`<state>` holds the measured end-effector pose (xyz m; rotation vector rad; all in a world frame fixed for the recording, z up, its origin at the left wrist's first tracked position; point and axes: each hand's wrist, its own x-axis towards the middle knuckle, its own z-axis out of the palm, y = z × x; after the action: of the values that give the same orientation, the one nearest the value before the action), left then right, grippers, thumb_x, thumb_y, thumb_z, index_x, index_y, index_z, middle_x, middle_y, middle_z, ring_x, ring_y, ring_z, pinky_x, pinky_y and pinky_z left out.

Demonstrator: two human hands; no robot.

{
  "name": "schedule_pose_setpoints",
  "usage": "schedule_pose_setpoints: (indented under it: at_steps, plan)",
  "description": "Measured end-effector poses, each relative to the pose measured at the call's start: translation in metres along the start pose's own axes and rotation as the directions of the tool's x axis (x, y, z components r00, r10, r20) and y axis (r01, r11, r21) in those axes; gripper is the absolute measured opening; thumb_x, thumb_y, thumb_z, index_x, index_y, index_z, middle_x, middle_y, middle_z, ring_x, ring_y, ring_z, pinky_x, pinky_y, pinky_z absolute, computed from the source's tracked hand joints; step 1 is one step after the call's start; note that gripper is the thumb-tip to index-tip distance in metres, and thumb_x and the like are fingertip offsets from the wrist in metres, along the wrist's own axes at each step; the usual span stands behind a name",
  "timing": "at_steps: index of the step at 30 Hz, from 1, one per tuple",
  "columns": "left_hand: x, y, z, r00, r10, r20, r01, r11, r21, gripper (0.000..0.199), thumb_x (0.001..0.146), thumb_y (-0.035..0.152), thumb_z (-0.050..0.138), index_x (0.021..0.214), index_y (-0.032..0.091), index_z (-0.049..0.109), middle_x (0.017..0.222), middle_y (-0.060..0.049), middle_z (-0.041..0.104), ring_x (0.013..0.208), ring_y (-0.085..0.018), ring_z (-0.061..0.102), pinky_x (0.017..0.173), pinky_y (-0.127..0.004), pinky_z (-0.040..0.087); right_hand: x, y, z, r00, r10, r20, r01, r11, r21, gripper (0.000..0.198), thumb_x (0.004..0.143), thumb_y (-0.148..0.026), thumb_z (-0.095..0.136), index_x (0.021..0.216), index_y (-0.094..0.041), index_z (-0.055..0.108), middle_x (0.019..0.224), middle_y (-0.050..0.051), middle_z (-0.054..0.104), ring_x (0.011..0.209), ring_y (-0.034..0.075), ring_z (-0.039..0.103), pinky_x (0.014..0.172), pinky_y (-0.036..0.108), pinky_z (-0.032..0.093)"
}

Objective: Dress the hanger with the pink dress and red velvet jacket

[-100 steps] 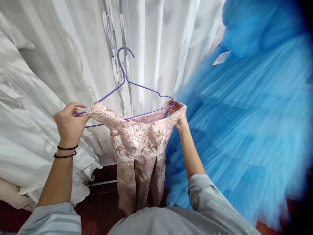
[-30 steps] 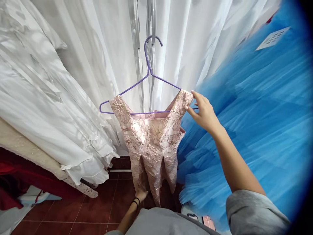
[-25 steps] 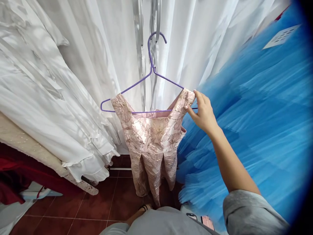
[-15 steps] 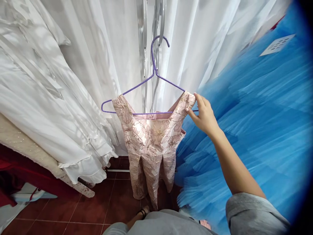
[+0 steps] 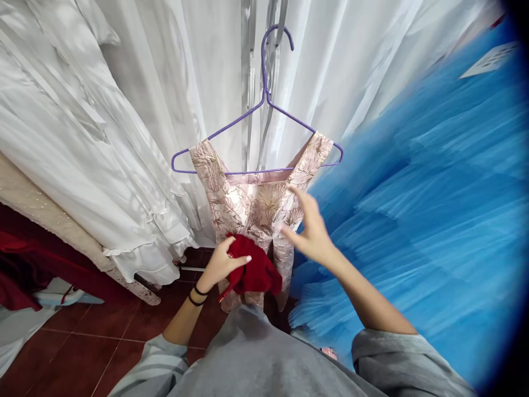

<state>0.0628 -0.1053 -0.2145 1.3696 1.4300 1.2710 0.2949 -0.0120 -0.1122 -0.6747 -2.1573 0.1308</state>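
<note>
A pink and gold floral dress [image 5: 270,207] hangs by its wide shoulder straps on a purple hanger [image 5: 235,128], whose hook is on a metal piece in front of the white curtain. Low in front of the dress, my left hand [image 5: 221,264] is closed on a bunched dark red cloth [image 5: 256,267], thumb on top; its exact kind does not show. My right hand [image 5: 312,231] is open beside the dress's bodice, thumb and fingers apart, slightly blurred. Whether it touches the fabric I cannot tell. The red cloth covers part of the skirt.
White garments [image 5: 103,160] hang on the left, with a beige sparkly fabric [image 5: 53,220] and dark red fabric [image 5: 25,264] below. Blue tulle [image 5: 413,209] fills the right side, under a white tag [image 5: 490,59]. Red-brown tiles [image 5: 99,325] cover the floor.
My right hand has let go of the dress's strap and come down toward the bodice. My left hand has come into view with the red cloth. The dress appears slightly higher in view.
</note>
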Motion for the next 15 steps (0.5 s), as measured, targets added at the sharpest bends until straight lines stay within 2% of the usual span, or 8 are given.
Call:
schedule_pose_setpoints:
  at_steps: [2,3,5,8,10,11,13,15]
  plan:
    - [-0.002,0.029,-0.011,0.994,0.05,-0.099,-0.053,0.998,-0.034,0.047,0.063,0.047,0.087,0.094,0.023,0.062,0.091,-0.004,0.072,0.083,-0.024,0.07,0.076,-0.037,0.059,-0.015,-0.016,0.021,0.965,-0.035,0.259,-0.026,0.974,0.227,0.109,0.079,-0.058,0.072,0.163,-0.031,0.008,0.16,0.014,0.034,0.147,0.035,0.038,0.118,0.057,0.039]
    - [-0.005,0.041,-0.014,0.987,0.083,-0.139,-0.092,0.994,-0.058,0.05,0.062,0.048,0.088,0.096,0.024,0.061,0.091,-0.003,0.072,0.083,-0.023,0.069,0.076,-0.036,0.059,-0.018,-0.021,0.03,0.938,-0.055,0.343,-0.056,0.951,0.304,0.115,0.075,-0.059,0.075,0.163,-0.03,0.008,0.159,0.015,0.036,0.145,0.036,0.04,0.117,0.057,0.041]
    - [-0.01,0.06,-0.015,0.966,0.154,-0.208,-0.177,0.979,-0.099,0.051,0.063,0.05,0.087,0.098,0.025,0.06,0.091,-0.002,0.07,0.082,-0.021,0.069,0.075,-0.034,0.058,-0.017,-0.025,0.043,0.908,-0.091,0.41,-0.091,0.91,0.404,0.102,0.08,-0.053,0.072,0.163,-0.03,0.017,0.152,0.014,0.047,0.139,0.034,0.048,0.114,0.056,0.044]
    - [-0.016,0.073,-0.018,0.918,0.254,-0.304,-0.294,0.951,-0.094,0.052,0.068,0.057,0.082,0.105,0.028,0.06,0.096,-0.003,0.069,0.086,-0.022,0.068,0.078,-0.035,0.058,0.0,-0.026,0.041,0.923,-0.109,0.37,-0.101,0.858,0.504,0.059,0.089,-0.032,0.054,0.148,-0.034,0.05,0.135,0.007,0.063,0.126,0.028,0.06,0.113,0.052,0.047]
    - [-0.017,0.077,-0.024,0.88,0.336,-0.336,-0.381,0.922,-0.074,0.061,0.069,0.07,0.075,0.111,0.03,0.06,0.104,-0.006,0.068,0.092,-0.025,0.068,0.082,-0.039,0.058,0.013,-0.025,0.028,0.953,-0.019,0.302,-0.168,0.797,0.58,0.045,0.087,-0.029,0.053,0.129,-0.031,0.067,0.124,0.005,0.07,0.119,0.027,0.065,0.111,0.049,0.048]
    - [-0.018,0.078,-0.027,0.854,0.386,-0.349,-0.429,0.902,-0.051,0.065,0.069,0.076,0.07,0.115,0.031,0.059,0.11,-0.007,0.068,0.097,-0.027,0.068,0.086,-0.041,0.058,0.02,-0.025,0.021,0.962,0.064,0.266,-0.224,0.74,0.634,0.039,0.085,-0.031,0.055,0.12,-0.028,0.072,0.117,0.005,0.073,0.113,0.027,0.067,0.107,0.048,0.051]
    - [-0.019,0.08,-0.031,0.804,0.477,-0.355,-0.497,0.867,0.04,0.068,0.073,0.076,0.067,0.125,0.034,0.057,0.128,-0.008,0.063,0.111,-0.028,0.065,0.098,-0.044,0.055,0.031,-0.027,0.008,0.944,0.238,0.23,-0.328,0.585,0.742,0.032,0.079,-0.037,0.06,0.103,-0.024,0.075,0.099,0.005,0.076,0.098,0.025,0.071,0.094,0.043,0.058]
    - [-0.021,0.079,-0.029,0.807,0.514,-0.292,-0.497,0.857,0.135,0.07,0.077,0.063,0.073,0.138,0.037,0.05,0.144,-0.007,0.055,0.124,-0.028,0.059,0.108,-0.044,0.049,0.038,-0.03,0.002,0.912,0.331,0.243,-0.385,0.482,0.787,0.028,0.071,-0.043,0.064,0.087,-0.022,0.073,0.082,0.003,0.074,0.082,0.023,0.071,0.077,0.036,0.061]
